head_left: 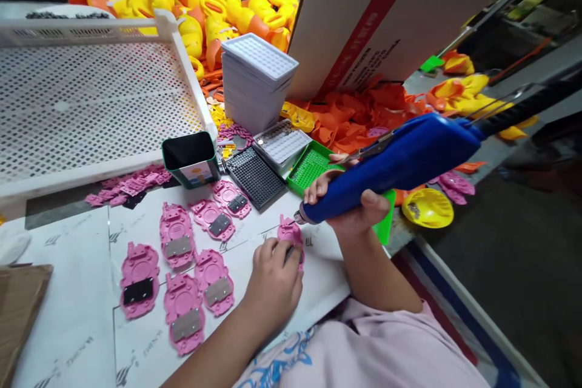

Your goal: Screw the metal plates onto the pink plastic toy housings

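Observation:
In my right hand [350,200] is a blue electric screwdriver [391,160], with my fingers wrapped round its body. The tip slants down to the left, at the upper end of a pink plastic housing [290,229]. Whether the bit touches a screw is too small to tell. My left hand [277,276] presses that housing onto the white sheet, its fingers closed over the lower half and hiding most of it. To the left lie several more pink plastic housings [176,227], most with a grey plate and one with a black plate [138,291].
A black perforated tray [257,176], a green tray [313,165], a stack of white trays [254,88] and a dark tin [191,157] stand beyond. A white crate [95,91] is at left, a yellow bowl [427,207] at right. Yellow-orange toy parts [213,12] are heaped behind.

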A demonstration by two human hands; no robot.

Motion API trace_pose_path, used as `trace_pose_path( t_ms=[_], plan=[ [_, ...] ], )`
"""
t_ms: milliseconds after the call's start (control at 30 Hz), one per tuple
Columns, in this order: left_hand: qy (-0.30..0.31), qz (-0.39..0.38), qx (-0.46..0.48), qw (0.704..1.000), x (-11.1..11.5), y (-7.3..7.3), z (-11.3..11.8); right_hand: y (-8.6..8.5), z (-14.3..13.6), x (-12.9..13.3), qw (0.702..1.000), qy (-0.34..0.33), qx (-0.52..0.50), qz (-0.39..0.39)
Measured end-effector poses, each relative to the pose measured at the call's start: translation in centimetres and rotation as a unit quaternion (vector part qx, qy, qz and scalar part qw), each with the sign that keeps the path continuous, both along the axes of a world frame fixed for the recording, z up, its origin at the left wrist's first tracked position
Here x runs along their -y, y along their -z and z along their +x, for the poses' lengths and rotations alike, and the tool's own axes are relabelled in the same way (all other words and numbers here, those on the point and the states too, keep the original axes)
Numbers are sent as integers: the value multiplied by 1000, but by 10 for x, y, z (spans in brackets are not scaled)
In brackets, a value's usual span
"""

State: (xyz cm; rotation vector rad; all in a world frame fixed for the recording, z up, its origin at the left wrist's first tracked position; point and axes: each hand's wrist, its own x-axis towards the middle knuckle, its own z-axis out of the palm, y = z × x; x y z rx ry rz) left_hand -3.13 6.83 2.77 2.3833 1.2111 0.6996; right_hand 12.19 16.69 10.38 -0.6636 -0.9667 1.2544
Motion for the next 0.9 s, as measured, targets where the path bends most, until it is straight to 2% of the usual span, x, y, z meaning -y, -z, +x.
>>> trace_pose_path(
  t_ms=[367, 467, 700, 900],
  plan=[
    [0, -15, -4, 1000, 0, 0, 0, 3, -2, -6, 999, 17, 25, -39],
    [1, -16, -2, 1000, 0, -1, 0, 6, -2, -6, 999, 10, 34, -27],
    [2, -19, -3, 1000, 1, -2, 1, 12, -5, 1, 989, -83, 87, 87],
    [8, -30, -8, 999, -1, 2, 1, 19, -4, -1, 979, -144, 104, 103]
  ],
)
